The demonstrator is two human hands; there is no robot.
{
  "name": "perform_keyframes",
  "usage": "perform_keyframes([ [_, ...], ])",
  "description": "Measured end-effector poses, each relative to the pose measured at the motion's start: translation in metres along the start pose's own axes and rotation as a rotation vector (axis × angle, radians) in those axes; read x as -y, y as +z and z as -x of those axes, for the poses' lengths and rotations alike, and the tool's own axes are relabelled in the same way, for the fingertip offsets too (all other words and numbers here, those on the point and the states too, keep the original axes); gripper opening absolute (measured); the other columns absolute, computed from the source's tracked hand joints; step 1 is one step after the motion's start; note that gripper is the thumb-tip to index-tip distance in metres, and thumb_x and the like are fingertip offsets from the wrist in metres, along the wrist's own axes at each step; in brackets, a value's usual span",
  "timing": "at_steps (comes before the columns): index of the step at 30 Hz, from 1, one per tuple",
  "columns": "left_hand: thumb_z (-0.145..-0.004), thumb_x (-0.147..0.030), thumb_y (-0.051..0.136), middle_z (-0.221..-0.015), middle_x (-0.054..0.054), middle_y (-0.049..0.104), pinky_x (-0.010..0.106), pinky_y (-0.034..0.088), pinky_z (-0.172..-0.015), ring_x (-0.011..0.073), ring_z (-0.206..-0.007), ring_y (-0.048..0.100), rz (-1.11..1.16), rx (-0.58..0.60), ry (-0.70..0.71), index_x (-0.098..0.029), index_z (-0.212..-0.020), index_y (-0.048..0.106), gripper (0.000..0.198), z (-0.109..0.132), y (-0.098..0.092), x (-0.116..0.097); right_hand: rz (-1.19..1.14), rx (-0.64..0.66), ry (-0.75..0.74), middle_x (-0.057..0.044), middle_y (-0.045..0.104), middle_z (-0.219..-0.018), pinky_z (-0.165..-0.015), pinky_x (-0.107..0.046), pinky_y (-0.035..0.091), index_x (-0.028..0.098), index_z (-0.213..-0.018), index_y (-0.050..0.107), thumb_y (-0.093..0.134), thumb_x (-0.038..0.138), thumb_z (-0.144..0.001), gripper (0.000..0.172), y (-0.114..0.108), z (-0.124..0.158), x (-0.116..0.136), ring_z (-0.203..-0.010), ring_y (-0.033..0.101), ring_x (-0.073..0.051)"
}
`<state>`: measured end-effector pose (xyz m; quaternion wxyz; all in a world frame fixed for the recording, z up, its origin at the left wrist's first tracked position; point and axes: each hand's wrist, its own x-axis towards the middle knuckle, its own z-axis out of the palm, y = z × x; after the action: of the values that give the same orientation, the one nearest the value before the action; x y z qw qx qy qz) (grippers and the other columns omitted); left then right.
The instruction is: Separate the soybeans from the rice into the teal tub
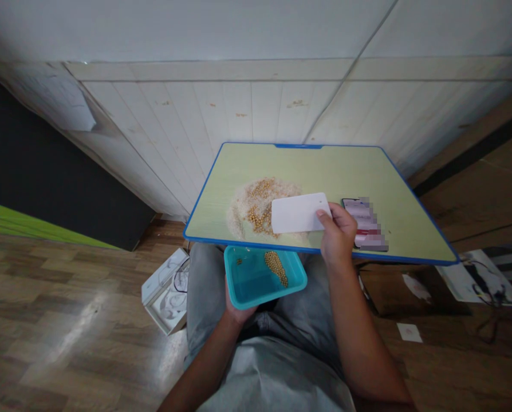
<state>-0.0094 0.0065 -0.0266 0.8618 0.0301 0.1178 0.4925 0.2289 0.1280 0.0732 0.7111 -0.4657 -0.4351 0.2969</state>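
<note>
My right hand [337, 234] pinches a white card [298, 213] and holds it over a heap of white grains mixed with yellow beans [258, 209] on a small green table with a blue rim [320, 250]. Below the table's near edge, my left hand [237, 312] grips the underside of a teal plastic tray [262, 276]. A small cluster of yellow beans [276, 267] lies in the tray. Most of my left hand's fingers are hidden under the tray.
A phone [365, 223] lies on the table just right of my right hand. An open white box [166, 290] sits on the wooden floor at the left, a cardboard box [404, 289] at the right. A white panelled wall stands behind the table.
</note>
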Motion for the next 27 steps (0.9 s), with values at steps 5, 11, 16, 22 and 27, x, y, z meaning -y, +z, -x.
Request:
perform_keyframes([
  [5,-0.115,-0.057,0.022,-0.159,0.001,0.072,0.056,0.004,-0.147,0.0303,-0.169,0.046,-0.015,-0.035,-0.008,-0.026,-0.146,0.081,0.072,0.002,-0.004,0.0,-0.003,0.01,0.005,0.0,0.077,-0.085,-0.074,-0.031,0.049,0.023,-0.089,0.082,0.087,0.044,-0.08,0.024,-0.001,0.001,0.001,-0.082,0.065,-0.021],
  [11,-0.114,-0.061,0.023,-0.155,-0.001,0.076,0.054,0.013,-0.146,0.0308,-0.174,0.037,-0.041,-0.097,0.0,-0.029,-0.141,0.084,0.073,0.001,-0.01,0.001,0.01,-0.026,-0.007,0.001,0.074,-0.085,-0.075,-0.03,0.048,0.023,-0.09,0.08,0.084,0.043,-0.08,0.023,0.0,0.0,0.001,-0.08,0.062,-0.02],
  [16,-0.114,-0.058,0.025,-0.158,0.0,0.073,0.057,0.006,-0.146,0.0319,-0.174,0.035,-0.052,-0.153,-0.003,-0.029,-0.14,0.084,0.071,-0.002,0.007,0.001,0.022,-0.048,-0.006,0.001,0.073,-0.084,-0.075,-0.03,0.047,0.022,-0.09,0.079,0.082,0.044,-0.081,0.023,0.001,0.0,0.001,-0.079,0.061,-0.02],
  [22,-0.116,-0.052,0.029,-0.146,0.0,0.081,0.057,0.009,-0.146,0.0322,-0.171,0.041,-0.051,-0.216,0.005,-0.027,-0.128,0.089,0.067,0.0,0.014,-0.002,0.019,-0.006,-0.015,0.001,0.072,-0.083,-0.074,-0.03,0.046,0.022,-0.089,0.079,0.084,0.044,-0.081,0.023,-0.001,0.0,-0.001,-0.079,0.06,-0.02],
  [27,-0.115,-0.053,0.014,-0.144,-0.004,0.083,0.06,0.016,-0.144,0.0342,-0.174,0.034,-0.113,-0.283,0.014,-0.032,-0.126,0.09,0.08,-0.004,0.018,-0.001,0.027,-0.023,-0.02,0.001,0.074,-0.086,-0.075,-0.031,0.047,0.023,-0.09,0.08,0.084,0.045,-0.082,0.024,-0.001,0.0,-0.001,-0.081,0.062,-0.021],
])
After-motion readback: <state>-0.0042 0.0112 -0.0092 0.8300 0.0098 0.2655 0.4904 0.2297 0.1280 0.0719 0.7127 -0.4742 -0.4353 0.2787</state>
